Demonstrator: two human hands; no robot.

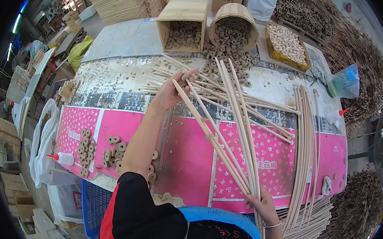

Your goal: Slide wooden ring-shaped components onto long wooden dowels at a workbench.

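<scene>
My left hand [175, 91] is raised over the middle of the table, its fingers closed around a small wooden ring [185, 77] at the upper ends of two pale wooden sticks. Partway down one of these sticks sits another wooden ring [209, 137]. Near the front edge, my right hand [263, 207] grips the lower part of a fanned bundle of long wooden sticks [243, 123]. Beyond the hands, more sticks [263, 104] lie crosswise, some with knobbed ends. Loose wooden rings [120, 148] are piled left of my left forearm.
A square wooden bin [160, 28] and a round wooden tub [215, 32] spill rings at the back. A yellow crate [289, 59] holds pale beads. Sticks [302, 149] line the right side. Glue bottles [66, 158] with red tips stand or lie near both sides.
</scene>
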